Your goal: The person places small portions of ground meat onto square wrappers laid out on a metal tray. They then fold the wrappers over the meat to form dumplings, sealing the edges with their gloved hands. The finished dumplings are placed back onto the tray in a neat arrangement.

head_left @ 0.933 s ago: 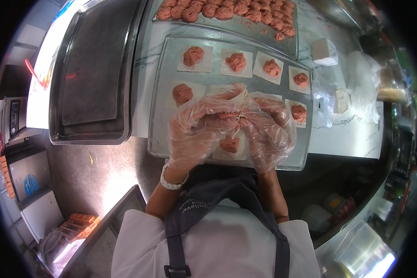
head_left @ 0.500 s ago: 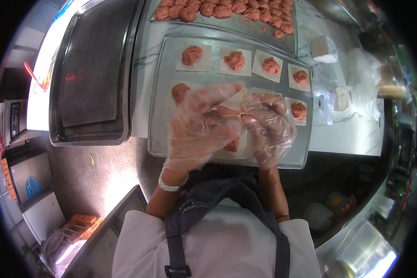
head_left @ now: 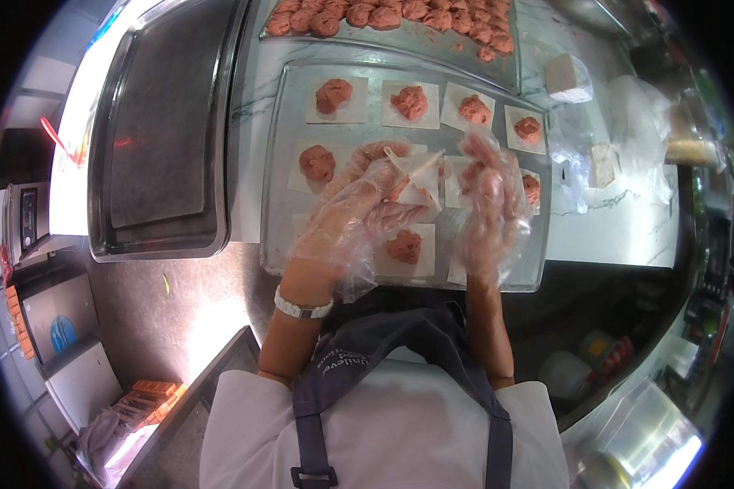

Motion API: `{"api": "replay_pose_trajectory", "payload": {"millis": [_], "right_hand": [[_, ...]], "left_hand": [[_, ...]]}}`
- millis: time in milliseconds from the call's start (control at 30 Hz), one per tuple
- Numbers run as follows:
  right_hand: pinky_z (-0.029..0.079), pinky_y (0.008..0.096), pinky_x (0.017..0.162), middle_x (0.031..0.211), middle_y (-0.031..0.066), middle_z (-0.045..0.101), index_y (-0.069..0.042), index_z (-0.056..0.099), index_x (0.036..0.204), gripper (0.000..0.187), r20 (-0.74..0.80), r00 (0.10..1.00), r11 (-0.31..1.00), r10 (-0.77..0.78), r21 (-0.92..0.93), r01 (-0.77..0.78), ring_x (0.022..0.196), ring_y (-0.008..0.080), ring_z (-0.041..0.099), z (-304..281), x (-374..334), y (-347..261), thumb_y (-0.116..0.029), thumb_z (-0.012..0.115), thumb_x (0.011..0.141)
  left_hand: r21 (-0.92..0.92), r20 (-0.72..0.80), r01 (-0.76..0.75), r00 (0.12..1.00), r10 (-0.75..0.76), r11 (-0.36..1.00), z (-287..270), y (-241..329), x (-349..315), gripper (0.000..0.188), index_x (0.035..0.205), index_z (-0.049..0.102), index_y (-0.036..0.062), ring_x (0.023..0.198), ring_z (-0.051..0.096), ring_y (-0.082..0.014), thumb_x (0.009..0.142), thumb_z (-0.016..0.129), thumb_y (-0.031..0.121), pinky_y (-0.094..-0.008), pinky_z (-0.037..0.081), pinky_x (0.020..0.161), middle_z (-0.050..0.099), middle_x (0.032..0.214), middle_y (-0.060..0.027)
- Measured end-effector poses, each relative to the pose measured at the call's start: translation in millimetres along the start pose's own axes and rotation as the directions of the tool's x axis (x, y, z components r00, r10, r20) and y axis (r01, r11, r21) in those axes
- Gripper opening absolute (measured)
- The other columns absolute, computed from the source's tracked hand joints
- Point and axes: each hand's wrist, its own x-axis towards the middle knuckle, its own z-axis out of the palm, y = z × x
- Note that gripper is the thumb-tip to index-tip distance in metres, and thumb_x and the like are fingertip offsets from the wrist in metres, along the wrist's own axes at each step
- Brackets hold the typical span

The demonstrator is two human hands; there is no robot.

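A dumpling wrapper [head_left: 422, 181], pale with raised corners and a little pink filling showing, rests in my left hand [head_left: 352, 202]. My right hand [head_left: 491, 208] is just to the right, apart from the wrapper, its fingers stretched away from me and touching nothing I can make out. Both hands wear clear plastic gloves. Below them lies a metal tray [head_left: 281, 236] with square wrappers set out in rows. Each visible one carries a lump of pink meat filling [head_left: 409, 103]. One filled square [head_left: 404, 247] lies between my wrists; others are partly hidden by my hands.
A second tray [head_left: 444, 50] beyond holds many pink filling balls [head_left: 359, 15]. To the left sits a large dark baking tray [head_left: 167, 122]. On the right of the marble counter [head_left: 620, 232] are a white block-shaped stack [head_left: 568, 79] and clear plastic bags [head_left: 640, 134].
My hands were together, pinching at the wrapper. Now my right hand has drawn away to the right, and the wrapper with its raised corners shows in my left hand.
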Motion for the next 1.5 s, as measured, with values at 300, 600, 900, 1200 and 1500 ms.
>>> {"api": "replay_pose_trajectory", "payload": {"millis": [300, 600, 900, 1200, 1500], "right_hand": [[0.048, 0.0337, 0.078, 0.097, 0.014, 0.066, -0.001, 0.069, 0.091, 0.018, -0.044, 0.988, 0.987, -0.151, -0.059, 0.148, 0.089, 0.0239, 0.062, 3.6, -22.7, -1.1, -0.014, 0.073, 0.079], [0.048, 0.0334, 0.078, 0.095, 0.0143, 0.066, -0.001, 0.067, 0.089, 0.014, -0.007, 0.975, 0.971, -0.224, -0.091, 0.222, 0.088, 0.0236, 0.062, 1.3, -21.1, 0.1, -0.012, 0.071, 0.081], [0.049, 0.0358, 0.079, 0.086, 0.0139, 0.067, 0.0, 0.068, 0.085, 0.019, -0.069, 0.981, 0.982, -0.18, -0.062, 0.176, 0.087, 0.0258, 0.063, 9.2, -23.7, -2.7, -0.013, 0.078, 0.074], [0.049, 0.035, 0.072, 0.09, 0.0086, 0.067, -0.008, 0.073, 0.089, 0.026, 0.057, 0.972, 0.967, -0.227, -0.101, 0.232, 0.085, 0.0234, 0.063, 1.5, -18.4, -2.7, -0.013, 0.081, 0.065], [0.05, 0.0343, 0.07, 0.089, 0.0103, 0.066, -0.005, 0.072, 0.087, 0.025, 0.084, 0.967, 0.965, -0.242, -0.086, 0.249, 0.082, 0.0234, 0.064, 2.2, -17.7, -5.3, -0.006, 0.083, 0.065]], "left_hand": [[-0.004, -0.02, -0.124, 0.992, 0.123, 0.992, 9.4, -16.1, 0.1, 0.032, 0.123, 0.048, 0.0074, 0.101, 0.062, -0.019, 0.094, 0.059, 0.018, -0.0325, 0.052, 0.091, 0.059, 0.111, -0.0082], [0.413, 0.226, -0.47, 0.883, 0.412, 0.78, -13.2, -4.9, 5.3, 0.029, 0.11, 0.061, 0.0053, 0.109, 0.062, -0.0263, 0.084, 0.071, 0.013, -0.0332, 0.053, 0.088, 0.062, 0.12, -0.0198], [0.389, 0.148, -0.47, 0.881, 0.449, 0.792, -1.3, -11.1, 4.3, 0.014, 0.092, 0.054, 0.0028, 0.116, 0.059, -0.0298, 0.091, 0.063, 0.014, -0.0318, 0.053, 0.088, 0.061, 0.119, -0.0236], [0.395, 0.348, -0.614, 0.788, 0.507, 0.683, -13.0, -7.2, 7.9, 0.023, 0.097, 0.069, -0.0041, 0.108, 0.063, -0.0262, 0.074, 0.068, -0.004, -0.0288, 0.055, 0.082, 0.063, 0.117, -0.0233], [0.515, 0.146, -0.503, 0.849, 0.507, 0.694, -3.5, -7.4, -2.4, 0.011, 0.087, 0.067, -0.0046, 0.088, 0.068, -0.0225, 0.077, 0.069, 0.001, -0.0287, 0.056, 0.071, 0.066, 0.108, -0.025]]}}
